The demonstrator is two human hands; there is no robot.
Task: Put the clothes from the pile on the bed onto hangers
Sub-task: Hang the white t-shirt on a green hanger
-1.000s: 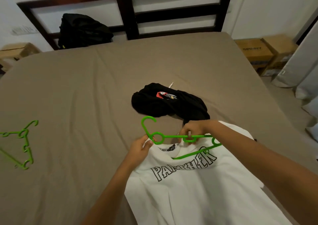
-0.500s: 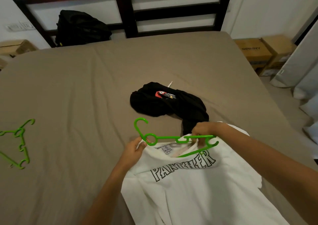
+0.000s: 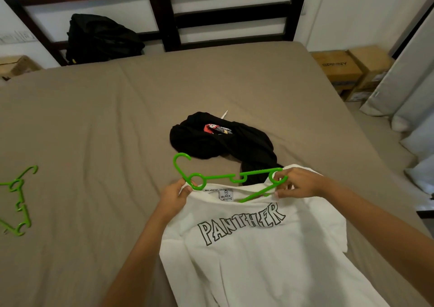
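Note:
A white T-shirt (image 3: 258, 255) printed PANTHER lies on the brown bed (image 3: 105, 130) in front of me. A green plastic hanger (image 3: 216, 177) sits at its collar, its lower bar partly inside the neck opening and its hook pointing up to the left. My left hand (image 3: 173, 198) pinches the left side of the collar beside the hanger's ring. My right hand (image 3: 298, 184) grips the hanger's right end together with the right shoulder of the shirt. Just beyond the hanger lies a crumpled black garment (image 3: 223, 140) with a small red print.
More green hangers (image 3: 18, 201) lie at the bed's left edge. A black bag (image 3: 101, 39) leans against the dark headboard (image 3: 169, 15). Cardboard boxes (image 3: 345, 69) and a grey curtain (image 3: 404, 76) stand to the right of the bed.
My right hand slid from the middle of the hanger to its right end and the shirt's shoulder. The collar has opened wider and its label now shows.

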